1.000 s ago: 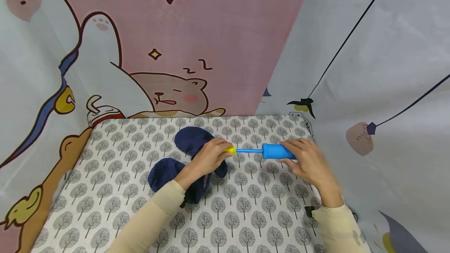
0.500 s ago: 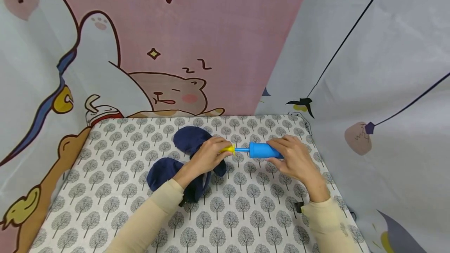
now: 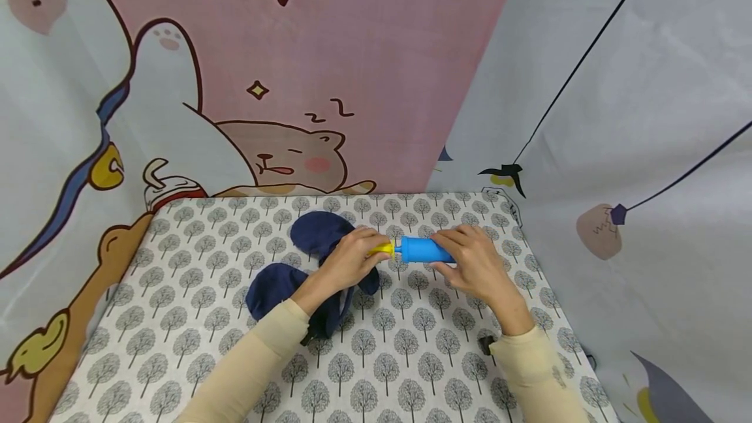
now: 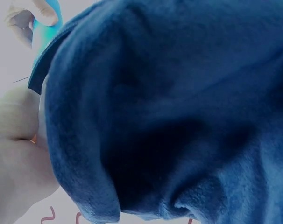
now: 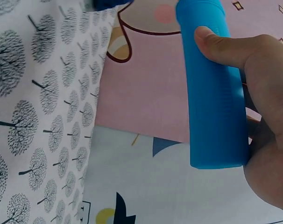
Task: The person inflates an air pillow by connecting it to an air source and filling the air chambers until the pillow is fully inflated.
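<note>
A blue hand pump (image 3: 424,250) lies level across the middle of the head view, its thin rod nearly all inside the cylinder. My right hand (image 3: 472,263) grips the cylinder; in the right wrist view, the thumb presses along the cylinder's (image 5: 214,102) side. My left hand (image 3: 348,260) holds the yellow end piece (image 3: 383,250) at the rod's tip. Under that hand and wrist lies a navy soft fabric thing (image 3: 320,234) with rounded lobes, partly hidden by the arm. Its plush cloth (image 4: 179,93) fills most of the left wrist view.
The table bears a white cloth (image 3: 364,377) with grey trees. Behind it hangs a pink cartoon curtain (image 3: 382,70), with a pale curtain (image 3: 658,116) on the right. A small black piece (image 3: 485,344) shows at the right cuff.
My right hand has moved left with the blue cylinder, sliding it along the rod toward the yellow piece. The left hand and navy fabric thing have stayed about where they were.
</note>
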`<state>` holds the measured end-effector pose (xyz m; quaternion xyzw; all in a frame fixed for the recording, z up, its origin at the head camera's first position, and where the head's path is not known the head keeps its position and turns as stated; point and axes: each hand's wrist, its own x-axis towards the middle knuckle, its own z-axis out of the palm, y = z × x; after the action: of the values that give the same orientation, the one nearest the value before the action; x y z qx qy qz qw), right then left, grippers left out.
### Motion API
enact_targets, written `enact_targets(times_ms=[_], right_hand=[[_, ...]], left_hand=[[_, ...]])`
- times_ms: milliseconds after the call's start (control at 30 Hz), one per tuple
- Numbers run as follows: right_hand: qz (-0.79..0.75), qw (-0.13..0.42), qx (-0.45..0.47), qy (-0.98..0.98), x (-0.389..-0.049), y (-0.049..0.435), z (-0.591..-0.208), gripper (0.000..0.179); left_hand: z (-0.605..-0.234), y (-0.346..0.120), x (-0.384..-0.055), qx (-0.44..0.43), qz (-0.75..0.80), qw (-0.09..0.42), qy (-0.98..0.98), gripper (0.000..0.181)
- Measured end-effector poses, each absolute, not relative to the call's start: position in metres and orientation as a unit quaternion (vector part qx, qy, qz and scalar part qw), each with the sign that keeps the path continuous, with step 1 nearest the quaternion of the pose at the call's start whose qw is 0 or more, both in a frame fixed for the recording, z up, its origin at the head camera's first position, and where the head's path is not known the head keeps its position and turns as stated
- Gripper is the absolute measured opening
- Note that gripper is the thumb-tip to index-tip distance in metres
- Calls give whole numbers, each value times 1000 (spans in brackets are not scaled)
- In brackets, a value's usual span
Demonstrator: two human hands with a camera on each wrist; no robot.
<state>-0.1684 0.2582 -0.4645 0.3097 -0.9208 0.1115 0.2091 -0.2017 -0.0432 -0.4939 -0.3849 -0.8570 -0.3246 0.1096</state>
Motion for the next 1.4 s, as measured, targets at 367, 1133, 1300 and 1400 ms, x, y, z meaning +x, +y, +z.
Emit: enact_targets(times_ms=[367,1133,1300,1400], right_hand=[[124,228,286,-923,-156,301,-463,59],[68,260,261,-927,-145,305,-446,62],[67,273,272,-920,-151,285,-447,57],[65,279,280,-916,-153,275,-448,57]], left_hand=[[-487,-43,-200,-384,-312,112,-862,24],[-488,-45,-198,-374,-317,102,-866,26],[-488,-44,-198,-371,-324,111,-863,25],[-488,-43,-199,-370,-326,113,-863,26]])
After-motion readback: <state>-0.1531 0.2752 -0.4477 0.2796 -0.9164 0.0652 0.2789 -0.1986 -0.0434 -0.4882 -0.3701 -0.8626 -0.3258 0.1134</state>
